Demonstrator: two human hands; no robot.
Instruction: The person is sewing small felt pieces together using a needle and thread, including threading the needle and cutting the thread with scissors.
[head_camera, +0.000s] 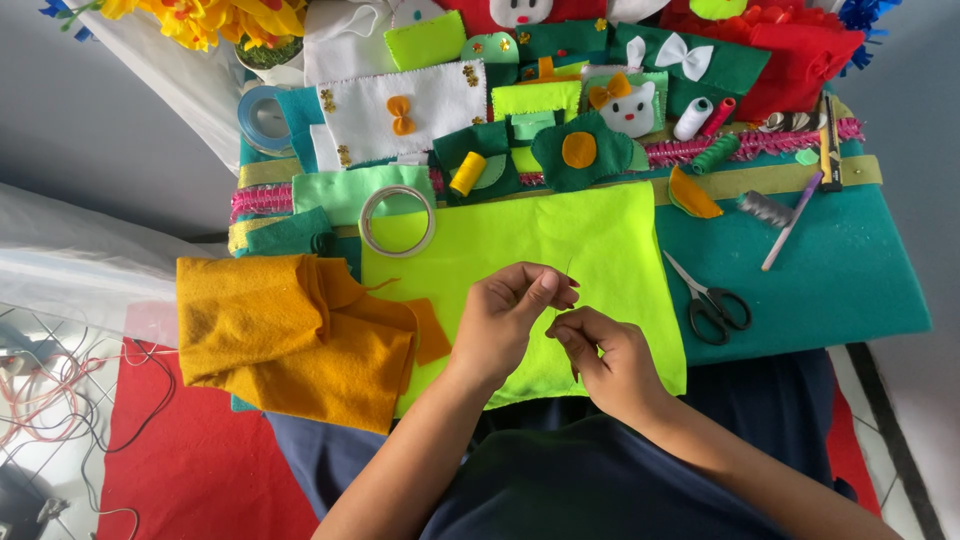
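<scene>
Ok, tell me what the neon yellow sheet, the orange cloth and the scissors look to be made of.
Neon yellow sheet: likely felt, matte, flat, cleanly cut edges without fraying. Orange cloth: probably felt too, matte, slightly fuzzy, folding in thick soft layers. Scissors: blades look like bare metal, pale and shiny; the loop handles look like black plastic, though that is less certain.

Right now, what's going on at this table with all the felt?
A person sits at a teal board covered with felt pieces. The left hand and right hand are pinched close together over a lime-green felt sheet, apparently handling something thin like a needle or thread, too fine to see clearly. Folded orange felt lies to the left, black-handled scissors to the right, untouched.
</scene>
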